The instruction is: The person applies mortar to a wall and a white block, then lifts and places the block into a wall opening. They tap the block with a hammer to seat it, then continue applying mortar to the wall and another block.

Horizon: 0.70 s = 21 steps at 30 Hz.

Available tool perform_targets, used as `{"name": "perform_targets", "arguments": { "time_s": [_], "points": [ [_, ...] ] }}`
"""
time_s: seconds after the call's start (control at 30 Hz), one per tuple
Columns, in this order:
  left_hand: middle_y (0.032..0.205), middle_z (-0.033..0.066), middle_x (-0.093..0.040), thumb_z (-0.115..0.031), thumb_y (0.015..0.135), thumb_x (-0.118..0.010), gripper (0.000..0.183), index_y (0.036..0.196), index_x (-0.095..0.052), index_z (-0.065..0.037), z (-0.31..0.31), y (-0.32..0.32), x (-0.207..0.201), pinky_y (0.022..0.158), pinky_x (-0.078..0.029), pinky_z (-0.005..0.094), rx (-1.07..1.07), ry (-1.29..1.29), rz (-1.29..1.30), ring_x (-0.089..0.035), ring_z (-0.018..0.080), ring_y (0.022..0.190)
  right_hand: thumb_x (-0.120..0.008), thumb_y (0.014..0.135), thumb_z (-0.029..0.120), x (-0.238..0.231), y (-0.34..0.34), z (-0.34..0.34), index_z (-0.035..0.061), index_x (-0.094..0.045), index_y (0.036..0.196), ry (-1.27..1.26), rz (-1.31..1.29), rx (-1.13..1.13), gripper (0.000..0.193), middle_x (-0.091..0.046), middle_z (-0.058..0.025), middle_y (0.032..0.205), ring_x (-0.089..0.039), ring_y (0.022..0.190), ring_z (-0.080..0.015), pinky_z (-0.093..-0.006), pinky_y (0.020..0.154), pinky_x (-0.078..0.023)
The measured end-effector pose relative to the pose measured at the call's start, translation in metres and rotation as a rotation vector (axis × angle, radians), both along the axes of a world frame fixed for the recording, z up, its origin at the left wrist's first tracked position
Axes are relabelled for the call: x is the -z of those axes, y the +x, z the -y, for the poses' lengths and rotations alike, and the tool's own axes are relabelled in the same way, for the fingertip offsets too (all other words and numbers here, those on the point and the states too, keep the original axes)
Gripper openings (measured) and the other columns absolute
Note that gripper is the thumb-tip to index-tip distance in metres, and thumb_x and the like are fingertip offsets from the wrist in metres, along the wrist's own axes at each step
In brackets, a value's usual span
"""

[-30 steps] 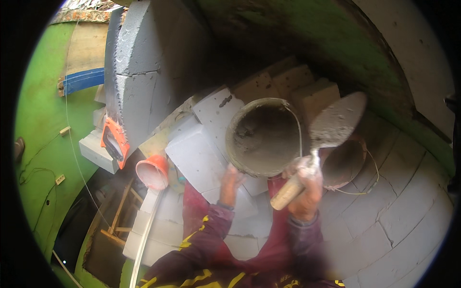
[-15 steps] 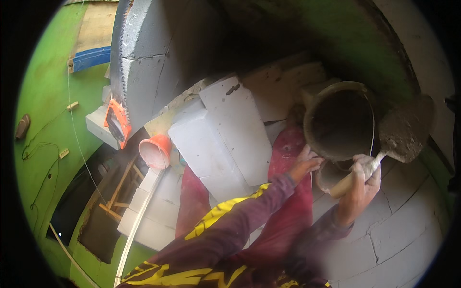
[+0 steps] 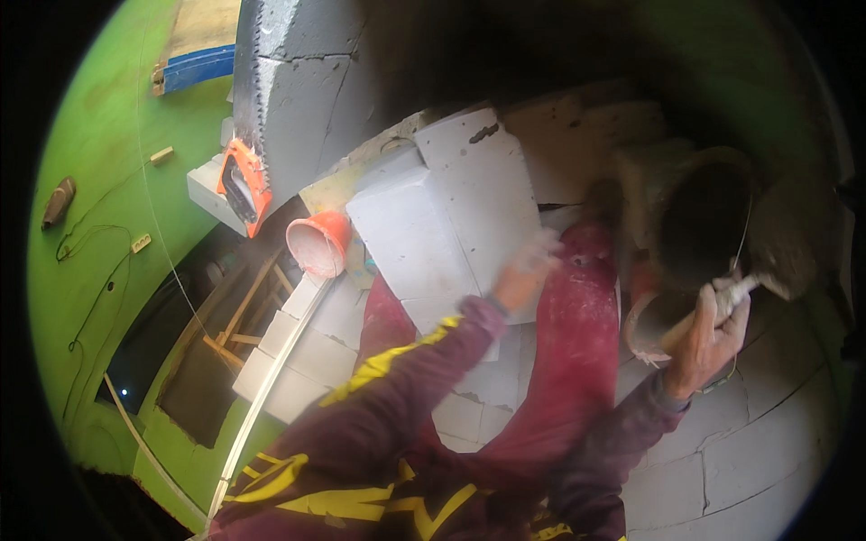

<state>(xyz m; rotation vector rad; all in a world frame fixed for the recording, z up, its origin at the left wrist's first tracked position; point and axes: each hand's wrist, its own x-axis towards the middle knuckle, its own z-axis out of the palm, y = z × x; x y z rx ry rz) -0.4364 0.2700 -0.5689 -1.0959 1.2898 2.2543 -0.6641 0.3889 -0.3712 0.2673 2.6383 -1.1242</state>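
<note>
My right hand [image 3: 708,347] is closed around the pale handle of a trowel [image 3: 780,266]. The broad, mortar-coated blade lies in shadow beside a bucket [image 3: 708,212] with a dark inside and a thin wire handle. Just below that bucket, near the handle's butt, is the pale curved rim of a second container [image 3: 639,329]. My left hand [image 3: 530,270] is smeared by motion in front of a large white block [image 3: 474,194], near my knee. Its fingers are too blurred to read, and whether it touches the block I cannot tell.
On the left, an orange-handled saw [image 3: 245,185] leans on grey blocks. Below it, a small orange bucket [image 3: 317,243] sits beside more white blocks, with a long pale strip [image 3: 262,397] nearby. A power strip [image 3: 141,243] and cable lie along the green surface.
My left hand has moved left from beside the bucket to in front of the white block. My right hand still grips the trowel beside the bucket. The whole view has shifted.
</note>
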Motion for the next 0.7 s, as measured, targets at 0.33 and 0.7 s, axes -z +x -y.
{"name": "perform_targets", "arguments": {
  "time_s": [0.33, 0.7],
  "points": [
    [0.137, 0.0191, -0.059, -0.044, 0.094, -0.066, 0.063, 0.138, -0.056, 0.001, 0.265, 0.139, 0.047, 0.111, -0.039, 0.0409, -0.146, -0.917, 0.66, -0.053, 0.0316, 0.13, -0.066, 0.085, -0.004, 0.002, 0.118, 0.065, -0.0047, -0.061, 0.108, -0.348, 0.298, 0.095, 0.023, -0.064, -0.0058, 0.088, -0.059, 0.073, -0.0107, -0.0279, 0.068, -0.051],
    [0.135, 0.0179, -0.063, -0.044, 0.084, -0.073, 0.069, 0.135, -0.061, 0.001, 0.286, 0.189, 0.131, 0.108, -0.041, 0.0341, -0.159, -0.732, 0.732, -0.057, 0.0286, 0.127, -0.069, 0.085, 0.016, 0.208, 0.38, 0.058, -0.0042, -0.068, 0.116, -0.071, 0.7, 0.115, 0.038, -0.07, -0.0117, 0.105, -0.063, 0.095, -0.0219, -0.0358, 0.09, -0.048]
  ]
}}
